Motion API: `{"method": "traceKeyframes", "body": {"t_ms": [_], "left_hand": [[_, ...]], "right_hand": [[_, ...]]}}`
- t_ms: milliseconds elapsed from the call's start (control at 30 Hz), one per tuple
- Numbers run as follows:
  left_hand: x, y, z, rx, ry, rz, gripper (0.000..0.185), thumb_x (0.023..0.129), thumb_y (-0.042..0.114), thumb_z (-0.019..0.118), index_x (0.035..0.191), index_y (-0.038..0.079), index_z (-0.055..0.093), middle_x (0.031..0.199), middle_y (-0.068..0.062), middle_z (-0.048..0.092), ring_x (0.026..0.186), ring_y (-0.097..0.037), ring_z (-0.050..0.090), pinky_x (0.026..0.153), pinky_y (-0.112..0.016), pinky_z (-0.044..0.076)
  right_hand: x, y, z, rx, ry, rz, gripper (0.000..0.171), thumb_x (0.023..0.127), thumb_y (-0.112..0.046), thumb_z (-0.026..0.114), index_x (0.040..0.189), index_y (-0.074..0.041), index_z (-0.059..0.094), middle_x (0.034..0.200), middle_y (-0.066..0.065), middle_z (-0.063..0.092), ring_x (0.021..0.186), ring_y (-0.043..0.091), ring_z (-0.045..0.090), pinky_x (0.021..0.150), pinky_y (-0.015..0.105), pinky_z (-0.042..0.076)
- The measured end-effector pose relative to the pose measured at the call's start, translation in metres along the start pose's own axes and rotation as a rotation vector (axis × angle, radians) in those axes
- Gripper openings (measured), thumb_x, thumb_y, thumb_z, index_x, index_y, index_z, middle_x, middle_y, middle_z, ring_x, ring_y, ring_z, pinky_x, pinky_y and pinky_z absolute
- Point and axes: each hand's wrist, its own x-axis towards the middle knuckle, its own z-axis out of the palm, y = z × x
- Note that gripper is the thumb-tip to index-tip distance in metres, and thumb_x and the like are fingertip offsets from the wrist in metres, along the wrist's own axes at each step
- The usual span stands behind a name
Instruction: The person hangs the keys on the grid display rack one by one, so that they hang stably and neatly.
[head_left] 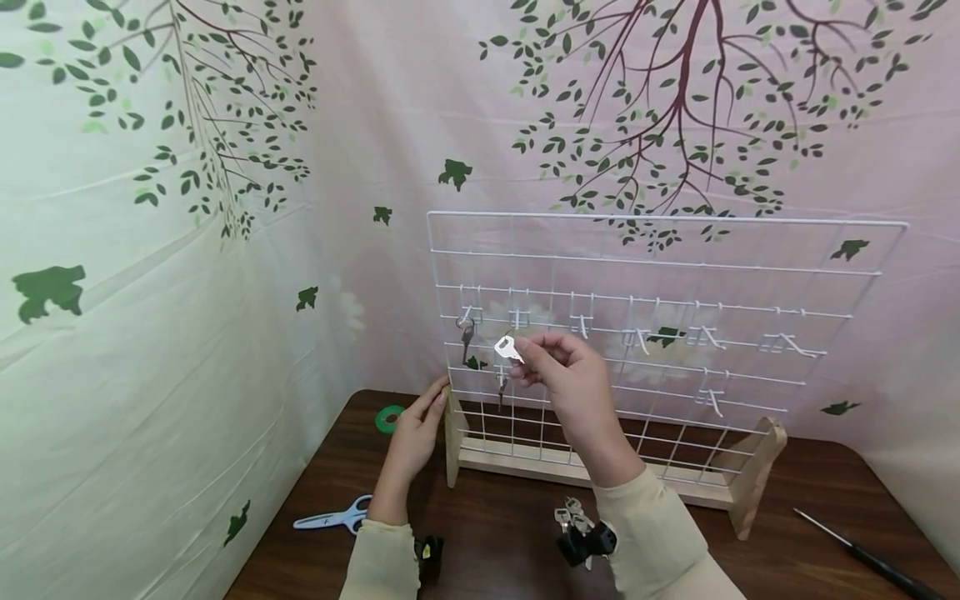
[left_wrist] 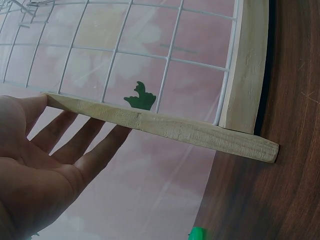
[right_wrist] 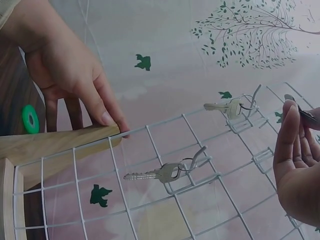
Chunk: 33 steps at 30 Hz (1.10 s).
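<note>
A white wire grid rack (head_left: 667, 221) stands in a wooden base with hooks clipped across it. My right hand (head_left: 573, 379) pinches a silver key (head_left: 507, 347) between thumb and fingertips, in front of the rack's left part. The same key (right_wrist: 306, 116) appears dark at the right edge of the right wrist view. Two other keys, an upper key (right_wrist: 231, 107) and a lower key (right_wrist: 167, 172), hang by rings on hooks. My left hand (head_left: 415, 433) holds the wooden upright (left_wrist: 165, 131) at the rack's left end, its fingertips partly hidden behind the wood.
Bare hooks (head_left: 637, 340) jut from the grid further right. A bunch of keys (head_left: 573, 515) lies on the brown table (head_left: 495, 542), partly hidden by the right wrist camera. Light-blue scissors (head_left: 330, 520) and green tape (head_left: 388, 419) lie left; a screwdriver (head_left: 862, 552) lies right.
</note>
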Motion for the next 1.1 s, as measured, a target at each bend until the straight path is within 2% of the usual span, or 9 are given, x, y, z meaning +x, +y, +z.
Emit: {"method": "traceKeyframes", "body": {"t_ms": [167,400,567,733,933,1100], "left_hand": [[-0.001,0.001,0.000,0.002,-0.004,0.001,0.047,0.113,0.044,0.053,0.157,0.028,0.056,0.165,-0.009,0.051,0.153,-0.038,0.050,0.119,-0.060,0.049],[0.000,0.001,0.000,0.007,-0.002,0.010,0.046,0.113,0.043,0.053,0.157,0.030,0.056,0.165,-0.009,0.052,0.153,-0.037,0.049,0.119,-0.060,0.048],[0.000,0.001,0.000,0.010,-0.002,0.006,0.047,0.113,0.041,0.053,0.157,0.027,0.056,0.165,-0.009,0.052,0.153,-0.037,0.050,0.120,-0.060,0.048],[0.001,0.001,0.000,0.007,-0.002,0.010,0.049,0.113,0.041,0.053,0.158,0.022,0.055,0.165,-0.009,0.052,0.152,-0.038,0.050,0.119,-0.060,0.048],[0.001,0.001,0.000,-0.002,-0.009,0.006,0.049,0.113,0.041,0.053,0.159,0.022,0.055,0.166,-0.009,0.051,0.153,-0.038,0.049,0.120,-0.061,0.047],[0.001,0.002,-0.001,-0.006,-0.009,0.007,0.049,0.113,0.042,0.053,0.158,0.023,0.055,0.165,-0.009,0.051,0.153,-0.038,0.049,0.120,-0.061,0.047]], "right_hand": [[0.005,0.000,0.002,0.010,0.008,-0.007,0.023,0.103,-0.015,0.074,0.113,0.004,0.070,0.084,-0.001,0.078,0.074,0.012,0.076,0.075,0.029,0.067],[0.010,0.004,0.002,0.044,0.016,0.026,0.020,0.102,-0.012,0.073,0.112,0.005,0.069,0.084,-0.002,0.078,0.073,0.010,0.076,0.074,0.026,0.066],[0.012,0.009,0.001,0.047,0.021,0.029,0.020,0.102,-0.011,0.074,0.113,0.005,0.068,0.084,-0.004,0.078,0.074,0.009,0.076,0.075,0.026,0.066],[0.012,0.013,0.000,0.040,0.025,0.002,0.020,0.102,-0.009,0.072,0.116,0.005,0.067,0.086,-0.006,0.077,0.074,0.009,0.076,0.076,0.027,0.066],[0.009,0.020,-0.002,0.016,0.016,-0.055,0.023,0.102,-0.006,0.072,0.121,0.004,0.067,0.093,-0.002,0.078,0.076,0.010,0.077,0.076,0.026,0.066],[0.008,0.025,-0.004,-0.016,0.019,-0.066,0.024,0.103,-0.007,0.071,0.124,0.003,0.066,0.101,0.004,0.077,0.080,0.009,0.078,0.078,0.026,0.066]]}}
